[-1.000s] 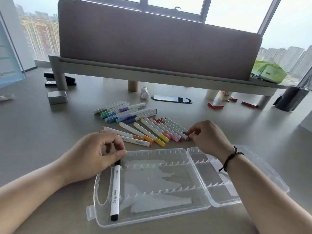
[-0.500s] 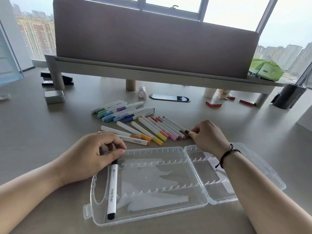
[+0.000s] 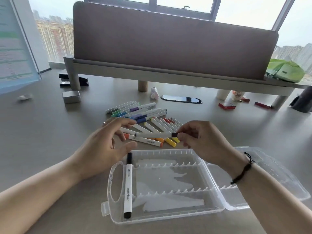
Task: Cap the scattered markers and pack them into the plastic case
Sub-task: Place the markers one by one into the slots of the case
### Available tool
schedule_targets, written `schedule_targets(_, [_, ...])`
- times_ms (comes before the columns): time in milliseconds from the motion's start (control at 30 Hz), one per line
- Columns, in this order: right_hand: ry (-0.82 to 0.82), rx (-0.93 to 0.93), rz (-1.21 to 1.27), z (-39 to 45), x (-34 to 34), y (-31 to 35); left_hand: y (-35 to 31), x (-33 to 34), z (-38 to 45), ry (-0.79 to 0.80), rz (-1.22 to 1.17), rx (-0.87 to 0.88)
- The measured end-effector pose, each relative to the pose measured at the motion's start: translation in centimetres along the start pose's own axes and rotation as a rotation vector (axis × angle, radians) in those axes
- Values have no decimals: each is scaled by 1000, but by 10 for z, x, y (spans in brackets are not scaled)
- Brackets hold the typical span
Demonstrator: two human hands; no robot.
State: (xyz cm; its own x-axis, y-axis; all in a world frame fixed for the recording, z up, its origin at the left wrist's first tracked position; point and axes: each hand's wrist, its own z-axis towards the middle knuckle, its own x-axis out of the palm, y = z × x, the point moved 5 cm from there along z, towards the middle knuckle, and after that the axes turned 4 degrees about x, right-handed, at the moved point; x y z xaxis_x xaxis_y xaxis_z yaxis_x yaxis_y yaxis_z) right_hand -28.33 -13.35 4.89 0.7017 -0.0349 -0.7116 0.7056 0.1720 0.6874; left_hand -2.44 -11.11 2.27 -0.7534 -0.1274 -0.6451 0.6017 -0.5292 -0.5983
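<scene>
A clear plastic case [image 3: 211, 211] lies open on the desk in front of me, lid to the right. One black-capped marker [image 3: 127, 186] rests in its leftmost slot. My right hand [image 3: 199, 141] pinches the dark cap end of a white marker [image 3: 155, 135] and holds it level above the desk. My left hand [image 3: 108, 146] hovers open beside that marker's left end, fingers spread, touching nothing I can see. Beyond the hands, several capped markers [image 3: 135, 110] lie in two loose rows.
A raised desk shelf [image 3: 152, 74] with a brown panel spans the back. Under and around it are a small metal tin [image 3: 71, 96], a black stapler [image 3: 74, 81], a dark oval cable port [image 3: 181, 99], red boxes [image 3: 227, 105] and a green pouch [image 3: 285, 70].
My left hand let go of the black marker, which stays in the case, and rose with fingers open. My right hand picked a marker off the row and lifted it toward the left.
</scene>
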Motion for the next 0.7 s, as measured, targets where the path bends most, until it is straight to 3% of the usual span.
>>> schedule_targets(133, [71, -26, 237, -15, 18, 23, -8, -3, 0, 37, 69, 144])
schedule_targets(400, [182, 141, 851, -26, 35, 34, -26, -7, -3, 63, 34, 245])
schedule_targets(700, [350, 186, 977, -38, 53, 42, -36, 2, -6, 219, 161, 325])
